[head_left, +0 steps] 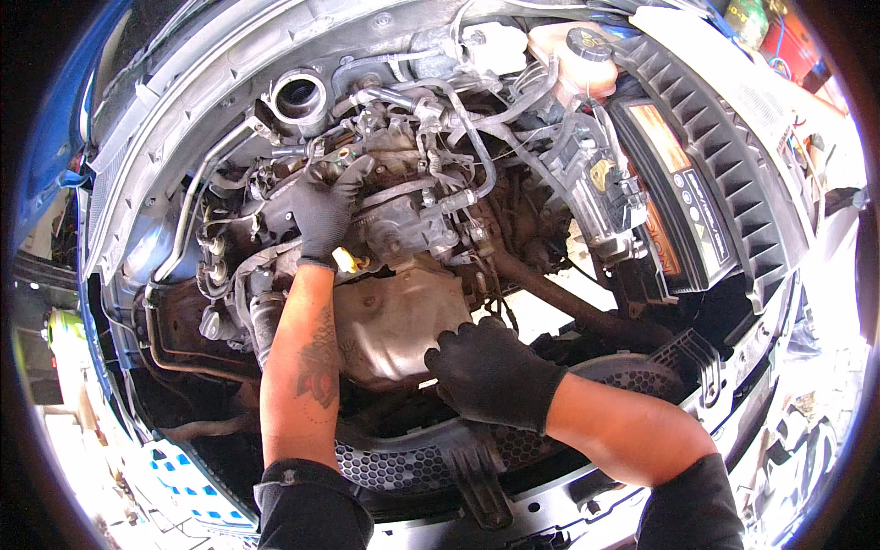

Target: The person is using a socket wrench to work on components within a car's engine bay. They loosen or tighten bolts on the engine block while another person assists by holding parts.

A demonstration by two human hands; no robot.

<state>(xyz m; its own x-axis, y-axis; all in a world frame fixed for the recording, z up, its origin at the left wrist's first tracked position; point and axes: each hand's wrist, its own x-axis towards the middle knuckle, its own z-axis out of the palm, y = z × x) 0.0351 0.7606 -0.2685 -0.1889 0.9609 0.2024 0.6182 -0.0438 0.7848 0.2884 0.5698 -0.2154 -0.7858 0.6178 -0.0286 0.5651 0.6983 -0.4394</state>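
My left hand (323,211), in a black glove, reaches onto the top of the engine (394,197) among hoses and wiring. Its fingers are curled, and whatever they grip is hidden beneath them. Just beside that wrist a yellow pull handle (348,261) sticks up. My right hand (495,374), gloved in black too, is closed like a fist at the lower right edge of the dull metal heat shield (403,316). Its fingertips point away from view, so anything inside the grip cannot be made out.
On the right stand a black car battery (678,192) and a coolant tank (573,64) with a black cap. A round open pipe (298,93) rises at the back. Honeycomb black plastic (394,466) runs along the front, behind the front crossmember (559,504).
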